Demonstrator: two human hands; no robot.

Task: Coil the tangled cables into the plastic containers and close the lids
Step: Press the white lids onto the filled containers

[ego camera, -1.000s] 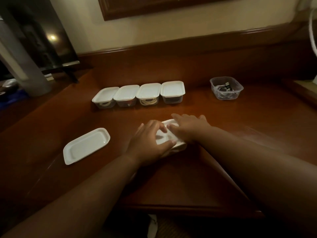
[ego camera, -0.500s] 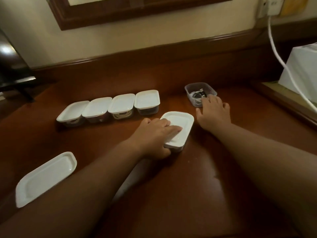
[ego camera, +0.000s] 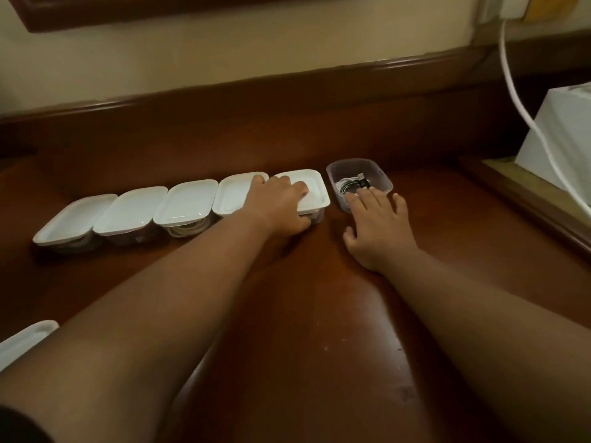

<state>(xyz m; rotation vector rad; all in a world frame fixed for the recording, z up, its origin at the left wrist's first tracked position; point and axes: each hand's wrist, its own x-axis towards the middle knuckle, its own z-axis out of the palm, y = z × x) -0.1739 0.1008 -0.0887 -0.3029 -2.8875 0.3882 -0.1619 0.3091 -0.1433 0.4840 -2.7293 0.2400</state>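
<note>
Several clear containers with white lids stand side by side along the back of the wooden desk (ego camera: 313, 314). My left hand (ego camera: 281, 203) lies over the rightmost lidded container (ego camera: 315, 195), fingers on its lid and thumb down its near wall, gripping it. Just to its right stands an open clear container (ego camera: 380, 177) with a coiled cable (ego camera: 350, 184) inside. My right hand (ego camera: 379, 225) lies flat on the desk, fingers spread, fingertips touching the open container's near rim. A loose white lid (ego camera: 22, 342) lies at the left edge of view, partly cut off.
A raised wooden ledge (ego camera: 524, 199) runs along the right with a white box (ego camera: 563, 139) on it. A white cord (ego camera: 524, 113) hangs from a wall outlet (ego camera: 508, 4) down over the box. A wooden back rail borders the desk.
My left hand moved the lidded container back and left into line with the row. My right hand stayed by the open container. The view shifted right and closer.
</note>
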